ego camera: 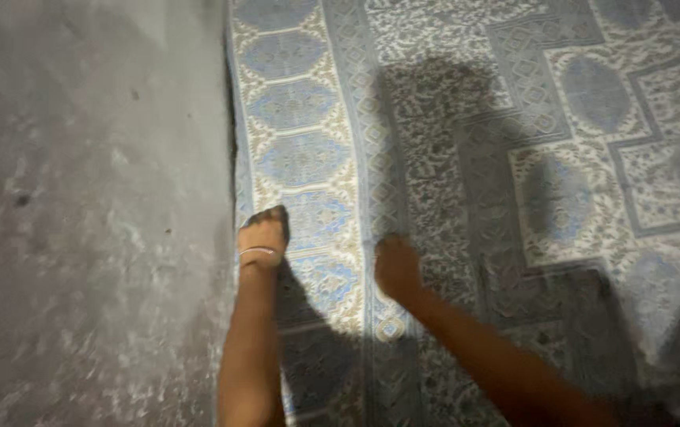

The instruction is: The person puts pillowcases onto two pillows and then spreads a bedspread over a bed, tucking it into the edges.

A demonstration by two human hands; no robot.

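Observation:
A blue and cream patterned mat (pixel 466 142) lies spread over a grey concrete floor (pixel 87 198). My left hand (pixel 262 233) rests at the mat's left edge, fingers curled down onto the border; a thin pale bangle circles the wrist. My right hand (pixel 395 265) presses on the mat a little to the right, on a band of small diamond shapes, fingers curled under. Whether either hand pinches the fabric is hidden by the fingers. Both forearms reach in from the bottom of the view.
Bare concrete fills the left third of the view, scuffed and dusty. The mat's left edge runs top to bottom near the middle-left. Dark shadows fall across the mat's centre and lower right corner.

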